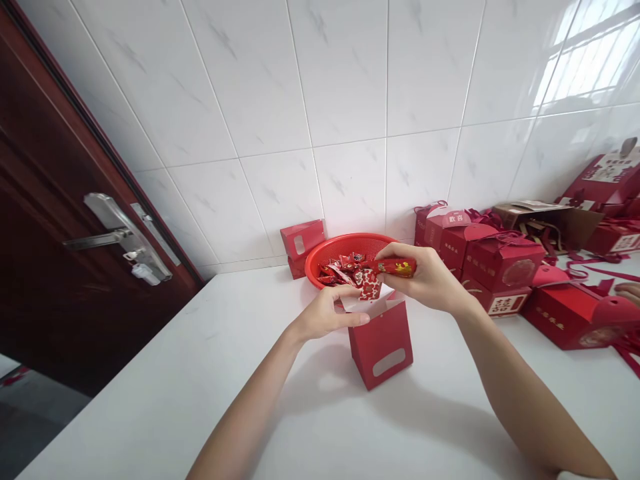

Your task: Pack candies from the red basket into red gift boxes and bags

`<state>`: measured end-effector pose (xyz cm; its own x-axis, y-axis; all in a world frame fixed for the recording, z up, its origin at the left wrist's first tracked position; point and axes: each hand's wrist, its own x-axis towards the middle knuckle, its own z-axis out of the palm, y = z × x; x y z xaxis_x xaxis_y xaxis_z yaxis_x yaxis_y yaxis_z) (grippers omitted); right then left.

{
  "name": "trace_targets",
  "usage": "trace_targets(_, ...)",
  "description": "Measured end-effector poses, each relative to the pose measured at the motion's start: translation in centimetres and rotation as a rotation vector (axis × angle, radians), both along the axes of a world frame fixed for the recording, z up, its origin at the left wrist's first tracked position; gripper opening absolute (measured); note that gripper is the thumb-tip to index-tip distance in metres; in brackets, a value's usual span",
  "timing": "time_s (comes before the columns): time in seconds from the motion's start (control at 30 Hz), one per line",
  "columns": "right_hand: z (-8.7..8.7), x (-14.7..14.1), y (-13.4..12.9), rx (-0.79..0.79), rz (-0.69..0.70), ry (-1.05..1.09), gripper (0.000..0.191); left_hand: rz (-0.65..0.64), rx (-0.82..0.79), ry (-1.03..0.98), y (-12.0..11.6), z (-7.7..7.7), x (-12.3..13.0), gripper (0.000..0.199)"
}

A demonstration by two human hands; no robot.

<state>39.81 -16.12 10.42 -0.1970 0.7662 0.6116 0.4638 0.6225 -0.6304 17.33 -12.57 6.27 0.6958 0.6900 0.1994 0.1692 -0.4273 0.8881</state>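
A red paper gift box (pixel 383 343) stands upright on the white table with its top flaps unfolded. My left hand (pixel 327 313) is closed on the upper left edge of the box, thumb and fingers on either side of a flap. Above the box's mouth, my right hand (pixel 427 277) pinches a red wrapped candy (pixel 400 268) with gold marks. A red-and-white patterned packet (pixel 370 285) hangs just at the opening; whether my fingers also grip it is hard to tell. Behind, a red plastic basket (pixel 313 263) holds several red wrapped candies (pixel 340 270).
Small red boxes (pixel 303 240) lean by the tiled wall left of the basket. Several filled red ribboned boxes (pixel 503 260) are stacked to the right, beside an open cardboard box (pixel 565 223). Another person's hand (pixel 629 291) shows at the right edge. A brown door (pixel 45 200) stands left.
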Motion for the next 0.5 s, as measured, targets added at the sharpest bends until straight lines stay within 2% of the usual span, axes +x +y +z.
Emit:
trace_targets(0.07,-0.02,0.28,-0.18,-0.028,0.022,-0.058,0.011,-0.012,-0.04,-0.003,0.06,-0.05,-0.06,0.047)
trace_targets(0.17,0.05,0.59,-0.39,-0.071,0.052,-0.104,0.009,0.037,-0.078,0.021,0.22,-0.31,-0.33,0.048)
trace_targets(0.3,0.08,0.57,-0.48,-0.078,0.054,-0.003,0.012,0.052,-0.093,0.036,0.18,-0.39,-0.36,0.048)
trace_targets(0.43,-0.05,0.41,-0.22,-0.217,0.245,-0.013,0.015,-0.035,-0.102,0.003,-0.18,-0.02,-0.1,0.049)
trace_targets(0.5,-0.08,0.41,-0.07,-0.271,0.322,-0.068,0.016,-0.036,-0.127,0.014,-0.29,0.0,-0.08,0.05)
